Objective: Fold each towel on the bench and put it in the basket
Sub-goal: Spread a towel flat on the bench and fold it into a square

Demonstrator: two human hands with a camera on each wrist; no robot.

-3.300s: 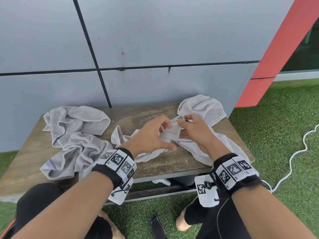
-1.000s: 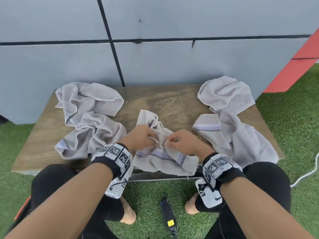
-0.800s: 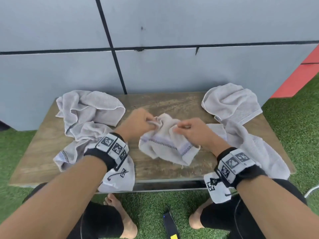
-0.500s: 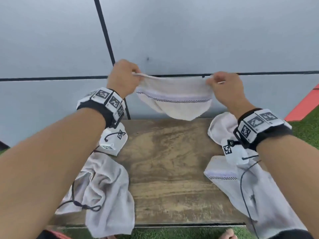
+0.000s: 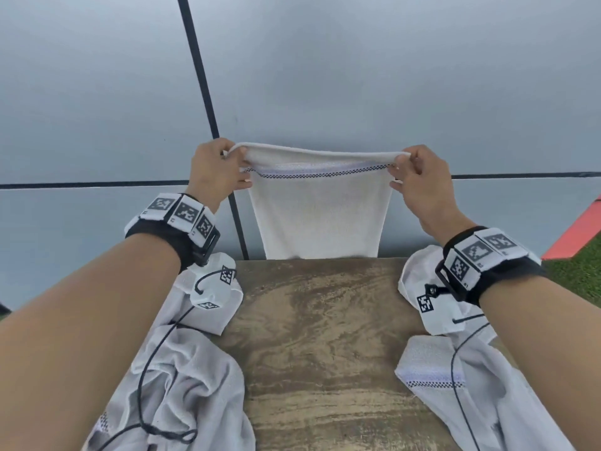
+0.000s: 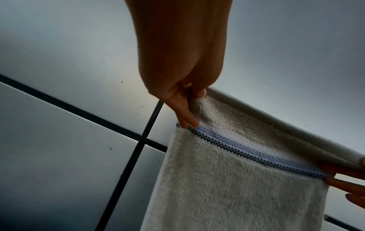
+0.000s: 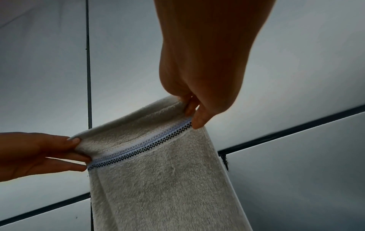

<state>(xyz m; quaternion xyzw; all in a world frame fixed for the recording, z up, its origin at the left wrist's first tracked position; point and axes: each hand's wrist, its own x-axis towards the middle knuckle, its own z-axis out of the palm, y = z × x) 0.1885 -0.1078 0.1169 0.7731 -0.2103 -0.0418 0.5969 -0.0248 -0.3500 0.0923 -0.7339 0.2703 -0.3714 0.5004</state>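
Counts on and above the bench

There were three towels: one held up [image 5: 320, 219], one crumpled at the left [image 5: 182, 379], one at the right [image 5: 455, 379]; two hands, left [image 5: 213, 172] and right [image 5: 422, 183]; one bench [image 5: 320, 336].

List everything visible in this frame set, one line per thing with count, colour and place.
held towel: one, white with a blue and black checked band, hanging spread in the air above the bench's far edge
bench: one, brown weathered wood, centre
crumpled towels left: a pale grey heap, number unclear, bench's left side
crumpled towels right: a pale grey heap, number unclear, bench's right side
wall: grey panels with dark seams, behind
grass: green, far right
left hand: pinches the towel's top left corner
right hand: pinches the top right corner
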